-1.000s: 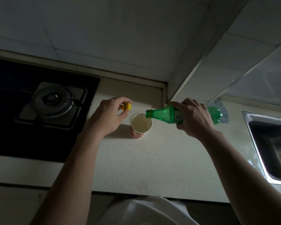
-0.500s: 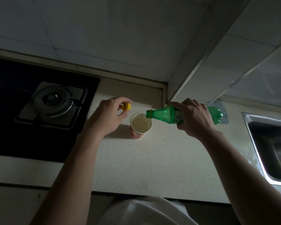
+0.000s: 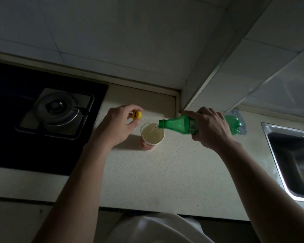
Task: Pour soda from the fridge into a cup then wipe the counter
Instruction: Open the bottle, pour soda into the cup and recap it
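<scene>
A paper cup with a red-patterned wall stands on the pale speckled counter. My right hand grips a green soda bottle lying almost level, its open mouth over the cup's right rim. A thin clear stream runs from the mouth into the pale liquid inside. My left hand hovers just left of the cup and pinches the yellow bottle cap between thumb and fingers.
A black gas hob with a metal burner lies on the left. A steel sink is sunk into the counter on the right. A blue-grey cloth lies behind the bottle's base, by the tiled wall.
The bottle's mouth has dipped slightly and a thin stream now shows entering the cup. Both hands have stayed nearly in place.
</scene>
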`<state>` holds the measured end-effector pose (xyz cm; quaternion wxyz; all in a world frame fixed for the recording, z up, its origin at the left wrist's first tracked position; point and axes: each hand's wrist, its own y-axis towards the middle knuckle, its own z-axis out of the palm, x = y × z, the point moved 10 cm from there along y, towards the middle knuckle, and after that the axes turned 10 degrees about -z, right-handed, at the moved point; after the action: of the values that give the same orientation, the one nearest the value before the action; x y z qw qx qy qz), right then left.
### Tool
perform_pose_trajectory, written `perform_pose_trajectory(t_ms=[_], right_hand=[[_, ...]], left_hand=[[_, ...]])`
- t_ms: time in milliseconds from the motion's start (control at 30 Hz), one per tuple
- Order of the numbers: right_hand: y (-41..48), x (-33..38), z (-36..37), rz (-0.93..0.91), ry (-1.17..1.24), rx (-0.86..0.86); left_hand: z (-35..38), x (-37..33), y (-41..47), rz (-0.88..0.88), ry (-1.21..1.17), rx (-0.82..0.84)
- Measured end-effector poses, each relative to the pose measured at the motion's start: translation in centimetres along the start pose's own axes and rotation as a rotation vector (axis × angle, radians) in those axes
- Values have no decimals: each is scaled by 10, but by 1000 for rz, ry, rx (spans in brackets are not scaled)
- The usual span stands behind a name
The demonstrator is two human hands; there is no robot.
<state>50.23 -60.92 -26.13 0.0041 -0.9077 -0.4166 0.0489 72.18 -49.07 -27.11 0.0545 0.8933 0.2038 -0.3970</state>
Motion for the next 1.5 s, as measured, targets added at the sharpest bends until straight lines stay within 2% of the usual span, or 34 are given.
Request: perform_pose_trajectory(t_ms=[1033,1500], right_hand=[[-1,-3,-2,-10,30,-46],[0,9,-4,-22,358,-168]], left_hand=[[3,2,1,10,-2,-7],[-10,-15,-3,58,-156,-5]])
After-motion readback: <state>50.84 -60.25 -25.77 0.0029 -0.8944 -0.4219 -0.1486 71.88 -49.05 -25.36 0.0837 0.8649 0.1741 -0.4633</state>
